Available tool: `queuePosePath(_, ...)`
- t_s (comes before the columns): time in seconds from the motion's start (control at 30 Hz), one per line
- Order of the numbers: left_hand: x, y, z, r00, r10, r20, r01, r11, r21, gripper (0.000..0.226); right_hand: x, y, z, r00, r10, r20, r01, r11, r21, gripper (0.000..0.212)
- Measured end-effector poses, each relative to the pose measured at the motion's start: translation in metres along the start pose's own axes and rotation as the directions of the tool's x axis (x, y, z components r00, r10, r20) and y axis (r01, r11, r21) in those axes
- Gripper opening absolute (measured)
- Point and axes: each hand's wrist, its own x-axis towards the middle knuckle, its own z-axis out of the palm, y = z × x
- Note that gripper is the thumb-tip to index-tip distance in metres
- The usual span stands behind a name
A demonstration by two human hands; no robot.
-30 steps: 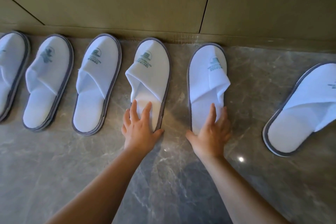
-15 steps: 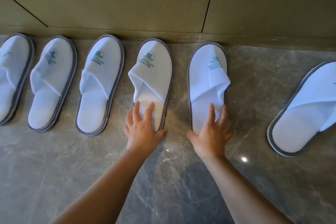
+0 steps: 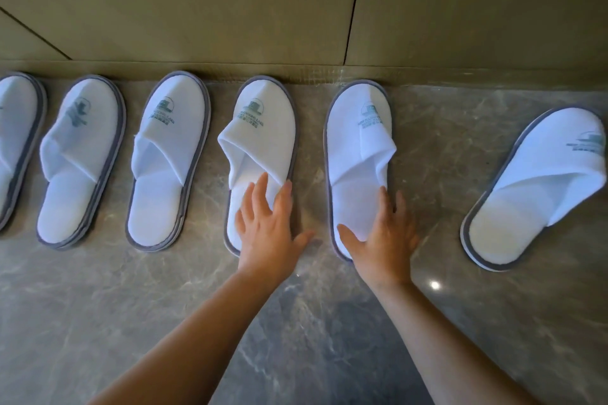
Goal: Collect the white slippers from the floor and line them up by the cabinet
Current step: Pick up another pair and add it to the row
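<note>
Slippers sit toes-in at the cabinet (image 3: pixel 197 10); our left hand (image 3: pixel 268 235) and right hand (image 3: pixel 383 240) press flat, fingers straight, on two heels. Pushing unevenly could skew them. The slipper (image 3: pixel 533 187) beyond our right hand lies crooked.

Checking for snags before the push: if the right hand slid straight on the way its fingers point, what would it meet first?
Probably the folded strap of the slipper under the right hand, then the cabinet base beyond its toe; depth is hard to judge.
</note>
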Motion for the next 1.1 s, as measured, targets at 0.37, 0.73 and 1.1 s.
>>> queuePosePath(0.37,-0.002,0.072,0.047,0.863,0.305,0.404,-0.406,0.893,0.193,0.1,0.013,0.097,-0.069,0.896,0.336,-0.29,-0.325,0.942,0.086,0.082)
queuePosePath(0.73,0.003,0.076,0.053,0.886,0.282,0.367,-0.365,0.913,0.18,0.095,0.026,0.115,-0.061,0.881,0.397,-0.258,-0.363,0.916,0.171,0.096)
queuePosePath(1.1,0.002,0.074,0.049,0.887,0.297,0.353,-0.359,0.925,0.124,0.093,0.001,0.121,-0.05,0.952,0.101,-0.288,-0.053,0.984,0.171,0.085)
